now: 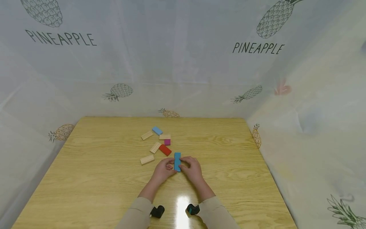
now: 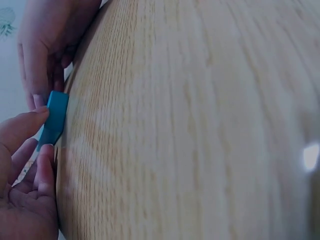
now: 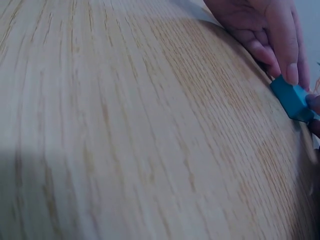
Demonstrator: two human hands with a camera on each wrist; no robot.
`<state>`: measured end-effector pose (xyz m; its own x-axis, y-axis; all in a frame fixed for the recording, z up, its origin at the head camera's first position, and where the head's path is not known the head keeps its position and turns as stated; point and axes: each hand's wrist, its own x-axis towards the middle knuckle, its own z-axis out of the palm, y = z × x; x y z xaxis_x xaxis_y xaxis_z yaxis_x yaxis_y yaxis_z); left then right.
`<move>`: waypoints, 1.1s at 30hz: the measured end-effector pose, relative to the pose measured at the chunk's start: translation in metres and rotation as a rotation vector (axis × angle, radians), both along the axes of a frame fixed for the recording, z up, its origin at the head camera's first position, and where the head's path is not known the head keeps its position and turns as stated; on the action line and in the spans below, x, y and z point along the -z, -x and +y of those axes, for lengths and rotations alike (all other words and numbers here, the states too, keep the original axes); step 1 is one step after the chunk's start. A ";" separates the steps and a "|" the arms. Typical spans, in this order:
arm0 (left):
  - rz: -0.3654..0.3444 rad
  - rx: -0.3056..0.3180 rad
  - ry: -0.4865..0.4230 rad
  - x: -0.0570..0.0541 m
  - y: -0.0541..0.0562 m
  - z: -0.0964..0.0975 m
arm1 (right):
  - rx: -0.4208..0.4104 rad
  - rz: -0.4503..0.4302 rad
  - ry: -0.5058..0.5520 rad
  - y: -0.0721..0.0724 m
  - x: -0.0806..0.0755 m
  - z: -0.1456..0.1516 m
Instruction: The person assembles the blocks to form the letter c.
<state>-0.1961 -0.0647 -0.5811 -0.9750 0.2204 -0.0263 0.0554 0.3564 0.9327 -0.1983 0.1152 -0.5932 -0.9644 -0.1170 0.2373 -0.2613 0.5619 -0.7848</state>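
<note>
A bright blue wooden block lies lengthwise between my two hands on the table. Whether it is one piece or two end to end, I cannot tell. From its left side my left hand holds it, the thumb at the near end and the other fingers curled beside it. My right hand grips the right side with thumb and forefinger. In the left wrist view the left thumb touches the block. The right wrist view shows the block at its right edge, with fingers of both hands on it.
Beyond and left of my hands lie a red block, a purple block, a lighter blue block and several plain wood blocks. The wooden table ends at a pineapple-print curtain behind and on both sides.
</note>
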 end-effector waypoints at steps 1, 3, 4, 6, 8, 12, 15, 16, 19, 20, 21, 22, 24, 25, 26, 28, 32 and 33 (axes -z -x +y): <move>0.005 0.001 0.000 0.000 0.000 0.000 | -0.002 0.003 -0.007 0.000 0.000 0.000; 0.017 0.004 0.004 0.000 0.000 0.000 | -0.004 0.007 -0.014 0.000 0.000 0.000; 0.020 0.005 0.006 0.000 0.000 0.000 | -0.005 0.009 -0.016 0.000 0.000 0.000; 0.019 0.008 0.021 0.000 0.000 0.000 | -0.006 0.009 -0.018 0.000 0.000 0.001; 0.018 0.016 0.045 -0.001 0.001 -0.001 | -0.010 0.009 -0.015 0.000 0.000 0.001; 0.012 0.040 0.082 -0.002 0.002 -0.002 | -0.013 0.008 -0.021 -0.001 -0.001 0.001; 0.014 0.055 0.090 -0.002 0.003 -0.003 | -0.011 0.005 -0.026 -0.001 0.000 0.001; 0.016 0.058 0.091 -0.003 0.003 -0.003 | -0.010 0.004 -0.026 -0.001 0.000 0.001; 0.026 0.065 0.094 -0.003 0.004 -0.003 | -0.006 -0.004 -0.022 -0.002 -0.001 0.001; 0.028 0.066 0.096 -0.003 0.004 -0.003 | -0.003 -0.008 -0.018 -0.002 -0.001 0.001; 0.027 0.068 0.096 -0.004 0.004 -0.003 | -0.002 -0.017 -0.007 -0.002 -0.001 0.001; 0.026 0.068 0.096 -0.004 0.004 -0.003 | 0.004 -0.030 0.009 -0.001 -0.002 0.001; 0.021 0.073 0.089 -0.005 0.004 -0.003 | 0.016 -0.060 0.043 -0.001 -0.003 0.001; 0.014 0.071 0.082 -0.005 0.004 -0.003 | 0.023 -0.082 0.066 -0.001 -0.003 0.001; 0.003 0.068 0.070 -0.005 0.004 -0.004 | 0.032 -0.105 0.090 0.000 -0.004 0.001; -0.029 0.055 0.030 -0.006 0.004 -0.004 | 0.052 -0.152 0.142 0.000 -0.007 0.001; -0.105 0.008 -0.069 -0.004 0.005 -0.007 | 0.075 -0.219 0.245 0.002 -0.016 0.001; -0.119 -0.003 -0.090 -0.005 0.005 -0.007 | 0.075 -0.228 0.264 0.003 -0.019 0.000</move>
<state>-0.2008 -0.0721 -0.5762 -0.9670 0.2239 -0.1218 -0.0583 0.2708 0.9609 -0.2011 0.1157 -0.5743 -0.9996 -0.0071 0.0276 -0.0284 0.3432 -0.9388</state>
